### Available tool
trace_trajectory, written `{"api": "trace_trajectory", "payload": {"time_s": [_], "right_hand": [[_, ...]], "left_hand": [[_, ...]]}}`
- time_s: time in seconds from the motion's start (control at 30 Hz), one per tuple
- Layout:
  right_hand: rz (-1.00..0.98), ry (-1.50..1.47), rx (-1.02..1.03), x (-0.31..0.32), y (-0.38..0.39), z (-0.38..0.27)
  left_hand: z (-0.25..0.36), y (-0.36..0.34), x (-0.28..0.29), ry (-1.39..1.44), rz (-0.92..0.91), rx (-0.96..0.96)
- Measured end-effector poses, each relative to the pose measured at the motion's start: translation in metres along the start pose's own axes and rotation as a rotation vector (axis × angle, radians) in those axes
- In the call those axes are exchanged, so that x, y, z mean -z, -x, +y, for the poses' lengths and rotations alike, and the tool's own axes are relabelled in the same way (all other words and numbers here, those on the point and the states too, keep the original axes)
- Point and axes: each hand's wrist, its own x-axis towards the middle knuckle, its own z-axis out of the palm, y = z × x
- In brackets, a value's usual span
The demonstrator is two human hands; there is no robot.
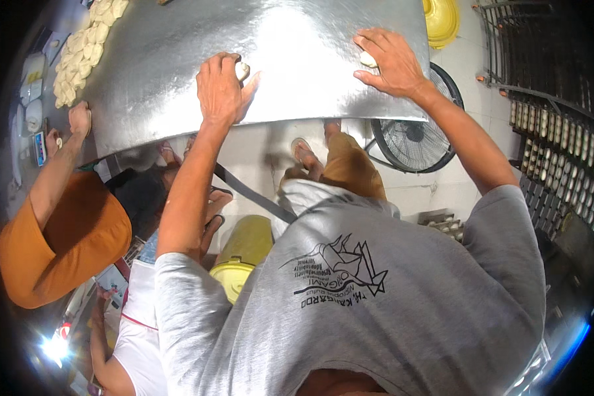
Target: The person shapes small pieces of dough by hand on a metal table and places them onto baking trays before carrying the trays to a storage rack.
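On the shiny metal table (158, 86), my left hand (219, 90) is cupped over a small pale dough ball (242, 70). The ball shows between the curled fingers and the thumb. Farther right, my right hand (396, 66) curves around another dough ball (368, 60), pressing it to the tabletop near the right edge. Each palm hides part of its ball. A heap of dough pieces (86, 53) lies at the table's far left.
At left, a co-worker in an orange shirt (66, 237) reaches to the table beside a scale (40, 149). A black fan (412, 135) stands under the right edge. Racks with filled trays (558, 132) are at right. A yellow bin (244, 247) stands at my left side.
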Motion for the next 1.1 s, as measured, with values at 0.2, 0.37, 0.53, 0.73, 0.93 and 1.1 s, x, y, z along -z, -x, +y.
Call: {"api": "trace_trajectory", "payload": {"time_s": [0.2,0.37,0.53,0.73,0.93,1.1], "right_hand": [[-0.134,0.016,-0.124,-0.014,-0.015,0.007],[0.036,0.029,-0.064,-0.027,-0.023,0.010],[0.077,-0.033,0.011,-0.003,-0.003,0.000],[-0.161,-0.063,-0.146,-0.016,-0.012,0.004],[-0.147,-0.033,-0.115,-0.008,0.011,-0.006],[-0.342,0.001,-0.107,0.045,0.075,-0.026]], "left_hand": [[-0.009,-0.011,-0.013,0.124,-0.151,0.074],[-0.003,-0.010,-0.016,0.039,-0.164,0.112],[0.019,0.010,0.013,0.101,-0.132,0.099],[0.007,0.006,-0.009,0.195,-0.132,0.116],[0.028,0.022,0.012,0.124,-0.222,0.170],[0.069,0.097,0.059,0.217,-0.363,0.191]]}}
